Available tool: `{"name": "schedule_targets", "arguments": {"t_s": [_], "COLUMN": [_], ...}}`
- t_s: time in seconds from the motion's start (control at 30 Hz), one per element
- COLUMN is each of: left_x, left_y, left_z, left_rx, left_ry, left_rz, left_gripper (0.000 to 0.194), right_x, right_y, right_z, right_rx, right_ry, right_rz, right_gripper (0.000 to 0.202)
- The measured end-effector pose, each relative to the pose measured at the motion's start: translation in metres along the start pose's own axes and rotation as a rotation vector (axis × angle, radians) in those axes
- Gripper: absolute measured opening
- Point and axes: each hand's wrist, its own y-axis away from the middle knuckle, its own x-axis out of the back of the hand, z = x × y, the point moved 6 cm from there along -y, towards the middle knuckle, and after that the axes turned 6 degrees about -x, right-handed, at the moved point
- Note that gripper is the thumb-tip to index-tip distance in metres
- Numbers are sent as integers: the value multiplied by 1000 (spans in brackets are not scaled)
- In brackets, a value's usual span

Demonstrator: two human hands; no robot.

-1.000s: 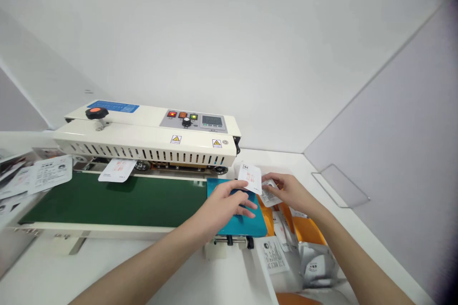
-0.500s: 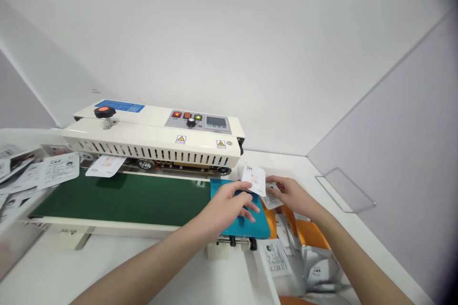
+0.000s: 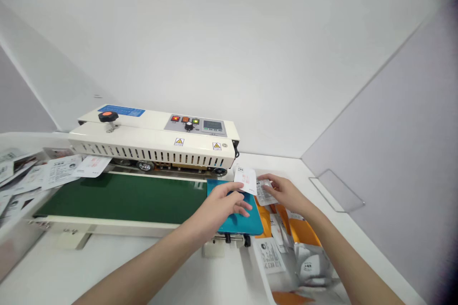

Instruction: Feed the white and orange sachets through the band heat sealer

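Observation:
A white sachet with red print [image 3: 245, 180] lies at the machine's right end, above the blue plate [image 3: 250, 221]. My left hand [image 3: 231, 202] is over that plate, thumb and forefinger at the sachet's lower left edge, the other fingers loosely curled. Just to the right, my right hand [image 3: 282, 193] pinches a second sachet with black print [image 3: 265, 193] by its upper right part. At the left end of the sealing machine [image 3: 153, 140], another sachet [image 3: 92, 166] sticks out from under the housing, over the green belt [image 3: 129, 198].
Sealed-looking sachets pile up in a bin at the far left [image 3: 32, 178]. At the lower right, a white bin [image 3: 263, 271] holds sachets and orange pouches. A wire frame [image 3: 336, 190] lies near the right wall.
The sachet under the housing has travelled left and now overlaps the pile's edge. The view has shifted slightly. Both hands keep nearly the same pose at their sachets.

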Motion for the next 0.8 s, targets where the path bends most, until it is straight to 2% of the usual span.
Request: {"name": "schedule_targets", "arguments": {"t_s": [0.27, 0.47, 0.67, 0.8], "left_x": [13, 26, 38, 37], "left_y": [21, 36, 44, 43], "left_z": [6, 16, 17, 16], "left_rx": [6, 6, -20, -46], "left_ry": [26, 42, 57, 96], "left_rz": [41, 113, 95, 103], "left_gripper": [43, 44, 48, 46], "right_x": [-3, 2, 22, 23], "right_y": [-1, 1, 7, 6], "right_z": [3, 1, -3, 0], "right_rx": [-25, -32, -98, -146], "right_ry": [-34, -79, -472, -783], "right_rz": [-40, 17, 180, 145], "right_gripper": [32, 33, 38, 33]}}
